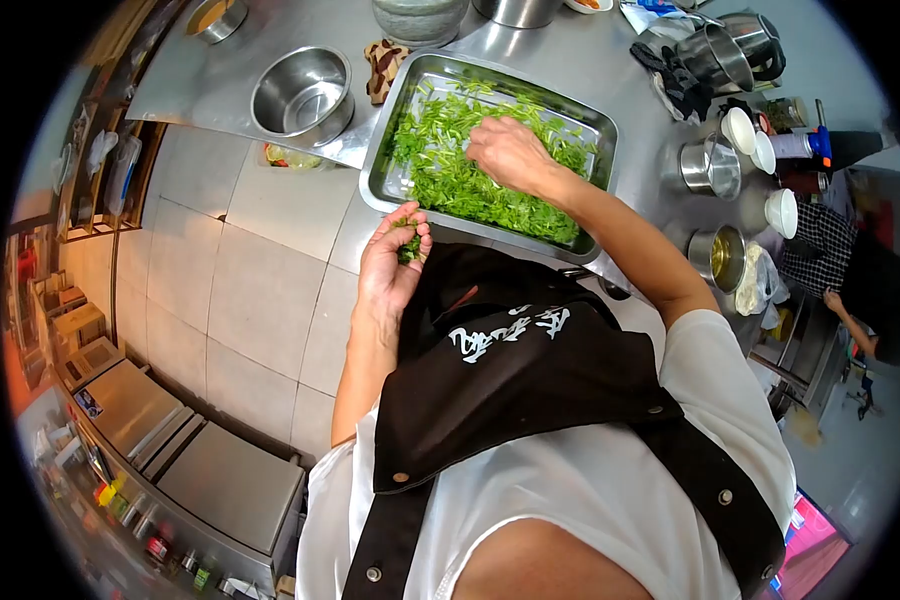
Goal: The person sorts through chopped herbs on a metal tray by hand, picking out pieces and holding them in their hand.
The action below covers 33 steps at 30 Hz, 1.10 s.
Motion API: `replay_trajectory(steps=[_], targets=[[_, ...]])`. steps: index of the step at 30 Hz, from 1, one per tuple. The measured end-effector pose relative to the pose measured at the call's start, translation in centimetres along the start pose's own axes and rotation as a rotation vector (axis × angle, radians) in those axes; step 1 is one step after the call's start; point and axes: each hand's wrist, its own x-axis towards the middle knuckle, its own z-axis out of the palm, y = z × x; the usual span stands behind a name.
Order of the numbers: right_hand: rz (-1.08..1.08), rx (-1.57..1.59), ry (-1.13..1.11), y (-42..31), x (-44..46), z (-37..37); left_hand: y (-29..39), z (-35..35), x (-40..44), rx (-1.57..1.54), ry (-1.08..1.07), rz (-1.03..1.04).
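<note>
A rectangular metal tray (372,180) holds a spread of chopped green herbs (490,205), leafy at the near side and with more pale stems toward the far side. Over the middle of the tray is my right hand (510,153), its fingers drawn together just above the greens; whatever they pinch is hidden. My left hand (395,250) is off the tray's near left corner, palm up, with fingers curled round a small bunch of chopped greens (408,246).
On the steel counter (200,85) stand an empty steel pot (303,97) at left and a stone mortar (420,20) behind the tray. Steel pots (717,258), white bowls (781,213) and black gloves (678,88) line the right. Another person (875,280) stands far right.
</note>
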Motion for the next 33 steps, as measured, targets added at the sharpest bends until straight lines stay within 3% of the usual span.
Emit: replay_trajectory(steps=[8, 11, 17, 20, 23, 26, 33], targets=[[-0.084, -0.096, -0.029, -0.2, 0.4, 0.1, 0.0, 0.0, 0.1, -0.004, 0.013, -0.007], [0.005, -0.038, -0.037, 0.0, 0.3, 0.1, 0.0, 0.0, 0.1, -0.001, 0.014, -0.005], [0.365, 0.387, 0.005, 1.4, -0.1, -1.0, 0.0, 0.3, -0.1, 0.007, 0.005, -0.006], [0.539, 0.86, 0.003, 2.3, -0.7, -0.6, 0.2, 1.9, -0.8, 0.041, -0.002, -0.019], [0.611, 1.252, -0.072, 1.9, -0.9, -2.4, 0.0, 2.6, -0.3, 0.079, -0.049, -0.033], [0.746, 1.43, -0.201, 0.4, -0.9, -5.0, -0.2, 4.1, -0.2, 0.132, -0.095, -0.048], [0.535, 1.492, -0.282, -2.1, -2.1, -5.4, -1.5, 5.5, 0.2, 0.14, -0.087, -0.039]])
